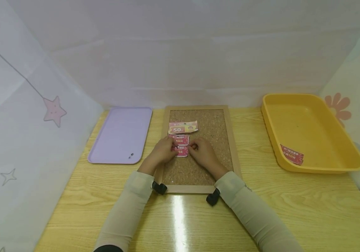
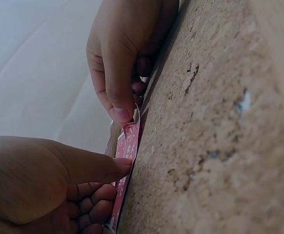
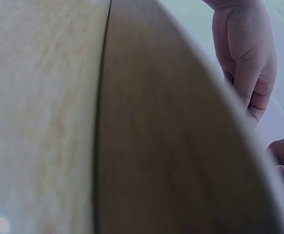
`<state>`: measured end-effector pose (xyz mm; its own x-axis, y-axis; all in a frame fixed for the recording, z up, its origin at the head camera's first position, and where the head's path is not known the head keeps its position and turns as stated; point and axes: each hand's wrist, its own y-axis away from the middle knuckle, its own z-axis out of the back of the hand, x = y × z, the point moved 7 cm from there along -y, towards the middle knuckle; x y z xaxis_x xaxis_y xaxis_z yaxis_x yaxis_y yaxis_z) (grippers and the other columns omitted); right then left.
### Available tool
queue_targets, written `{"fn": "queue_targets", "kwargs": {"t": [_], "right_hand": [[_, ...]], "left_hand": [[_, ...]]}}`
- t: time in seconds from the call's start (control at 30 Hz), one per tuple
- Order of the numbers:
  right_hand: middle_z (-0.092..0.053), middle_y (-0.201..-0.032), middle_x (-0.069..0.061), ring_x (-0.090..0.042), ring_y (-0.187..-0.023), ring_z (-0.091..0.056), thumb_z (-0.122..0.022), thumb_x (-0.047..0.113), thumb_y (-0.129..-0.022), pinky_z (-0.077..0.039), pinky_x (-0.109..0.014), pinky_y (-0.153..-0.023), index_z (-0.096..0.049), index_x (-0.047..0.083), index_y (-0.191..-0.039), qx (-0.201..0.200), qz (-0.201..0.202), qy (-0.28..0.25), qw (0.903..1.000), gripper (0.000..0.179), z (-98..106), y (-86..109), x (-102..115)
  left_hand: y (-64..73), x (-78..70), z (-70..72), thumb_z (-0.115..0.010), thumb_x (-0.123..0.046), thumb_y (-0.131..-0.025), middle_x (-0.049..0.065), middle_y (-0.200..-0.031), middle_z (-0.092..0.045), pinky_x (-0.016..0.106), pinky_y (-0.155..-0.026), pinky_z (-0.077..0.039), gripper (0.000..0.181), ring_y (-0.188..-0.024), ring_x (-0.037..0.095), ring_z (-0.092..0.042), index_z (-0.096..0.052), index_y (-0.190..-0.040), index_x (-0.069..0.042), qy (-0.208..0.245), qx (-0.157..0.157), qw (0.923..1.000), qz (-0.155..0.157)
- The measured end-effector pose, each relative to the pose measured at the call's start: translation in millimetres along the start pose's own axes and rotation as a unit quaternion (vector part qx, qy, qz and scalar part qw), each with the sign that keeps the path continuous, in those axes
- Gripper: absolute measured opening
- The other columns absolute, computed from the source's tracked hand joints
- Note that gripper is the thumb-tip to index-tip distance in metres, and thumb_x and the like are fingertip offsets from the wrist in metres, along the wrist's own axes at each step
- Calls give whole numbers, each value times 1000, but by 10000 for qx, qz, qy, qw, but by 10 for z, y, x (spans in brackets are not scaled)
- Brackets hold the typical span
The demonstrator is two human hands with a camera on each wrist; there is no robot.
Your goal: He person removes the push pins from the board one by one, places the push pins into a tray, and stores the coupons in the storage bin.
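Observation:
A framed cork board [image 1: 211,147] lies on the table with a column of paper coupons on it. The lowest red coupon [image 1: 183,151] is held by both hands. My left hand [image 1: 162,151] pinches its left part, thumb on the face in the left wrist view and fingers curled; a tiny dark thing shows at the fingertips, too small to tell. My right hand [image 1: 205,154] pinches its right edge between thumb and finger. Just above lies another red coupon [image 1: 183,140], and over that a pink-and-yellow coupon [image 1: 183,128] marked 50, with a dark dot near its top.
To the left lies a lilac tray [image 1: 120,133] with a few tiny dark pieces [image 1: 131,155] near its front edge. On the right a deep yellow bin [image 1: 312,129] has one more red coupon [image 1: 292,155] in its front left corner. Pale curtains stand behind and at both sides.

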<state>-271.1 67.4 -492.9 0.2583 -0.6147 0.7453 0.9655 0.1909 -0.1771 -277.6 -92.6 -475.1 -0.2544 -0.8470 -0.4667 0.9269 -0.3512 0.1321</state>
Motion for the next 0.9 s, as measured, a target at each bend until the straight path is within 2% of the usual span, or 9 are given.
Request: {"fn": "queue_targets", "kwargs": {"t": [0.27,0.37,0.67,0.9], "right_hand": [[-59,-86,1,-15,-79,-54,-69,19,-90,-47,-32,-71,-71,11,-89,-56,7,-33,10000,8,9,-2,-6],[-59,-86,2,-14,-79,-54,-69,20,-90,-47,-31,-70,-71,12,-89,-34,-33,-11,10000,8,1,-1,-11],[-58,-85,3,-13,-77,-54,-68,22,-90,-47,-30,-68,-70,13,-89,-70,-34,51,10000,9,-6,5,-5],[-58,-85,2,-13,-76,-54,-68,21,-91,-47,-31,-66,-70,12,-88,-111,30,66,9999,9,-2,8,6]], "left_hand": [[-11,-10,4,-64,-17,-93,8,-104,-55,40,-88,-44,18,-98,26,-54,-59,-106,-6,-41,-61,9998,-196],[-11,-17,25,-61,-13,-92,7,-99,-54,39,-84,-45,13,-93,25,-54,-59,-103,-7,-76,-179,9995,-268],[-50,19,2,-60,-19,-97,5,-99,-56,37,-82,-46,11,-92,22,-54,-60,-104,-10,-51,-68,10000,-11],[-68,17,-22,-58,-20,-99,5,-99,-55,38,-82,-45,13,-92,23,-53,-61,-101,-8,-141,-161,9997,-93]]}}
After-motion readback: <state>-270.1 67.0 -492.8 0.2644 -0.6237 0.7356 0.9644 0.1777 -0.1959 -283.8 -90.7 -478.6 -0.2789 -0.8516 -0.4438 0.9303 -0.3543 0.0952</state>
